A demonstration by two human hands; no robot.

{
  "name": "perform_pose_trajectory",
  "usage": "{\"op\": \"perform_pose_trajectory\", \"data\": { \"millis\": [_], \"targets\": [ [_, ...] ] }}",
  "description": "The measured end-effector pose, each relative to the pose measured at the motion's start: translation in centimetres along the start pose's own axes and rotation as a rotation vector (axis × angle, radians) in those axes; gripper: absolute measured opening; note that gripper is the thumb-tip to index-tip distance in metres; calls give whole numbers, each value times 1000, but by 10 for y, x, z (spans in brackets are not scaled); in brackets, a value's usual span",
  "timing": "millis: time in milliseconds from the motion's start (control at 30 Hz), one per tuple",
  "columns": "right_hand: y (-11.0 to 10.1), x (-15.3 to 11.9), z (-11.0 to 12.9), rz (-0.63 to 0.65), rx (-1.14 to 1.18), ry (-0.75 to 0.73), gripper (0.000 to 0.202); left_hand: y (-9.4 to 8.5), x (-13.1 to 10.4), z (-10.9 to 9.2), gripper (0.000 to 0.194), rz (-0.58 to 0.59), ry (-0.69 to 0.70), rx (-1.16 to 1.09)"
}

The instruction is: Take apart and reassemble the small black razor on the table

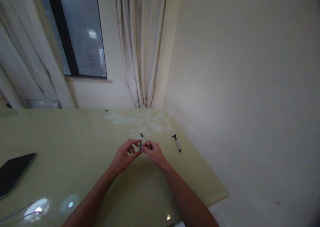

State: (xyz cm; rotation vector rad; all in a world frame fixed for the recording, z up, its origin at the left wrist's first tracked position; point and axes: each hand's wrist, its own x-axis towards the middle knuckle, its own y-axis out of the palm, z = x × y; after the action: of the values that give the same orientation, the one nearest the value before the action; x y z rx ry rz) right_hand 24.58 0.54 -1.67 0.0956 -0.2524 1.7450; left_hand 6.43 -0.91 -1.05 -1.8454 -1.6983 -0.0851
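In the head view, above the table [75, 143] towards its right edge, the left hand [126, 153] pinches a small green piece [140, 146] between thumb and fingers. The right hand [152, 150], just beside it, is closed on a slim, dark-tipped stick [145, 139]. A razor [177, 143] lies nearer the table's right edge.

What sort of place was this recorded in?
Probably a room in a home, though the view can't rule out somewhere like a hotel: pale curtains hang by a dark-framed window, and what looks like a razor lies on the glossy table.
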Motion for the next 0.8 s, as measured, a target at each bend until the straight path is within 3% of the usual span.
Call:
{"op": "perform_pose_trajectory", "data": {
  "millis": [133, 367, 500, 800],
  "targets": [
    [-1, 0, 1, 27, -43, -8, 23, 0, 1, 1, 36, -16, 12, -1],
    [-22, 0, 9, 112, -195, -134, 50, -3, 3, 4, 36, -99, -56, -56],
    [-27, 0, 7, 165, -293, -159, 47, -6, 4, 6, 37, -97, -36, -60],
    [-28, 3, 1, 84, -358, -216, 39, -6, 6, 15, 35, -50, -28, -92]
  ]
}}
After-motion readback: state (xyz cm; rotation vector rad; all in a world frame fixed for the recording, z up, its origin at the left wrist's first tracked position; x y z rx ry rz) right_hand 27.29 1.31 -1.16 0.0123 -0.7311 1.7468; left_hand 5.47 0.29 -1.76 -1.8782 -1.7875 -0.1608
